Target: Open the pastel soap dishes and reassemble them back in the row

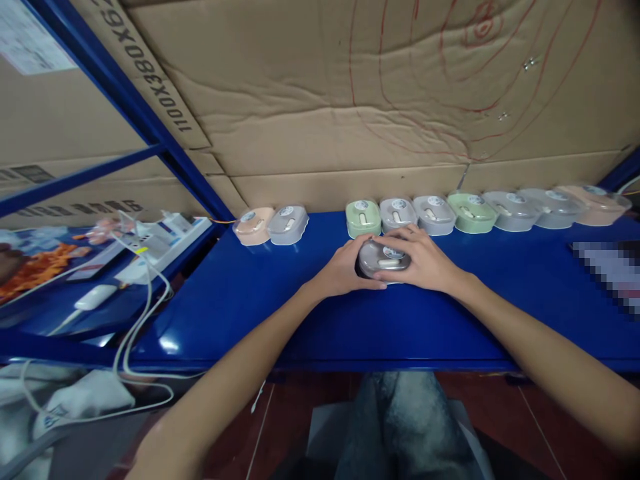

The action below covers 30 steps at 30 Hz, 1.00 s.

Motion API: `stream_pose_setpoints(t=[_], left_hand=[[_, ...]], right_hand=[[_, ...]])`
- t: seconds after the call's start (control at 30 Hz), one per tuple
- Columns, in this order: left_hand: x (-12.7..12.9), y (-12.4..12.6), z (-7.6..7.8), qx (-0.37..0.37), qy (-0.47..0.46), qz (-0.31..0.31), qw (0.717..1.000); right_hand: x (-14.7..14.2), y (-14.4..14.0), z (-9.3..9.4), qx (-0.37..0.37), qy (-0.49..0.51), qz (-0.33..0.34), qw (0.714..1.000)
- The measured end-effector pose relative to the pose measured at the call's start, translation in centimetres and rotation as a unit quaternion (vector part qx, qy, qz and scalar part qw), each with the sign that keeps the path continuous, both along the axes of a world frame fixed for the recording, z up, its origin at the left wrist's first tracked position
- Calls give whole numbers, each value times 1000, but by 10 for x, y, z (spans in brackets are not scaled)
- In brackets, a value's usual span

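Between my two hands is a small grey plastic box with a clear lid (374, 256), a round sticker and a white piece on its top. My left hand (347, 268) is curved round its left side, thumb at the near edge. From the right, my right hand (425, 260) grips it, with fingers over the far side and thumb at the front. The box is over the blue shelf top (320, 327); whether it rests there I cannot tell. Just behind it stand a green box (363, 219) and a grey box (399, 215) of the same kind.
Several similar boxes (473, 212) line the cardboard backing (300, 153) to the right. A peach box (253, 225) and a grey one (289, 224) stand at left. White cables (131, 333) and a power strip (165, 247) lie on the left. A pixelated object (607, 267) is at far right.
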<state>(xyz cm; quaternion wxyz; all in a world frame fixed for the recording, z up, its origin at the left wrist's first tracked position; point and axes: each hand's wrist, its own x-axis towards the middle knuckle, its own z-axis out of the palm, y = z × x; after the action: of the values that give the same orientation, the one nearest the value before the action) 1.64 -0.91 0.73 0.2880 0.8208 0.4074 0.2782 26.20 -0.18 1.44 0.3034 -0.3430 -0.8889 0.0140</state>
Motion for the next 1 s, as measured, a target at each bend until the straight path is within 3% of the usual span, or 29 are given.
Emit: stream_pose_setpoints(t=[0.2,0.73,1.0], left_hand=[[1,-1,2,-6,-1,1,1000],[1,-1,3,-8,13,5,1000],[-1,-1,6,-3,28,-4,1000]], right_hand=[[-1,-2,4,-37,2,4,999],[-6,-8,4,-5,-43,-28,999],[-5,-6,3,-33,-18,-22,999]])
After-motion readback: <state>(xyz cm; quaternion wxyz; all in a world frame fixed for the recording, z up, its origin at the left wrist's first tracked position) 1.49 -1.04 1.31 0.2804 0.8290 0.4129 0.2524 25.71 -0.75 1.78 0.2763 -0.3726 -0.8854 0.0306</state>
